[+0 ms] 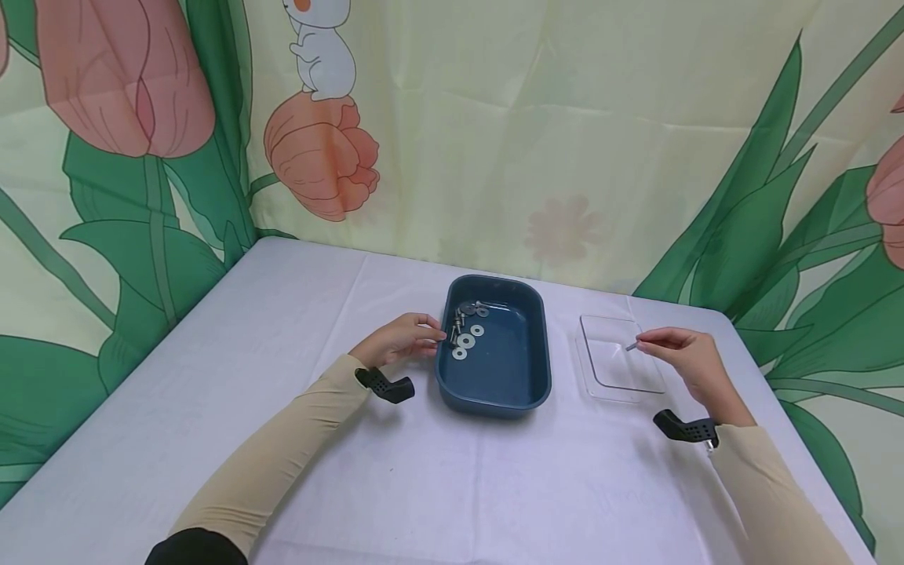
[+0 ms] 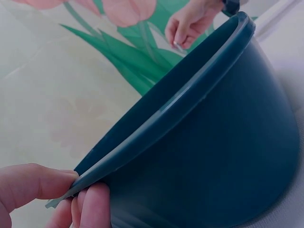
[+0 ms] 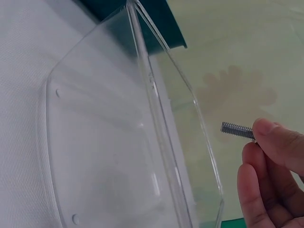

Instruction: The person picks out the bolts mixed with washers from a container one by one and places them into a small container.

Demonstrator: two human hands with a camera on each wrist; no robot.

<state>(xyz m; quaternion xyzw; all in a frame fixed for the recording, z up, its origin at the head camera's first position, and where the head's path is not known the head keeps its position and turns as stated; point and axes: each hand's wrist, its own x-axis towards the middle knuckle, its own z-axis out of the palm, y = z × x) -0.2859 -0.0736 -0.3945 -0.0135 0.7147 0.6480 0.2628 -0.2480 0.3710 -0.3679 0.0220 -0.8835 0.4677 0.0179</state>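
The tub (image 1: 494,377) is smooth dark-blue plastic with a faint sheen. The tray (image 1: 621,365) right of the tub is clear, glossy plastic. The washers (image 1: 466,341) in the tub look like bright metal; the bolt (image 3: 236,129) is threaded grey metal. The tablecloth (image 1: 282,329) under the tub is matt, finely textured.

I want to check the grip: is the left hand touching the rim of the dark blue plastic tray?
Touching. In the left wrist view the left hand pinches the rim of the dark blue plastic tray between thumb and fingers.
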